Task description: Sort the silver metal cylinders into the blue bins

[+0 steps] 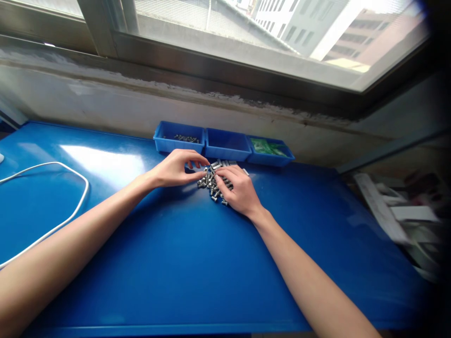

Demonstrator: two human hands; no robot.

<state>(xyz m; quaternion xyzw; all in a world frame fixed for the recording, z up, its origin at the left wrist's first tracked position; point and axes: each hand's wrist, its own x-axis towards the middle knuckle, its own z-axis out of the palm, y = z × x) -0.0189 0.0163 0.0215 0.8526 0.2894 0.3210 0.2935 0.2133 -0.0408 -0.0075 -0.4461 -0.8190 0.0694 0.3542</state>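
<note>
One broad blue table fills most of the view, with three joined bins standing along its far side: a left bin with small metal bits in it, a middle bin, and a right bin with something green inside. Just in front of them, on the tabletop between the hands, lies a pile of metal pieces. They look like short bolts: probably hard, smooth, slightly heavy for their size and inclined to roll, best pinched by the shank. The right hand arches palm down over the pile, fingers curled; its grip is hidden. The left hand comes in sideways, thumb and fingers narrowly parted at the pile's edge; I cannot tell whether the tips hold a piece.
</note>
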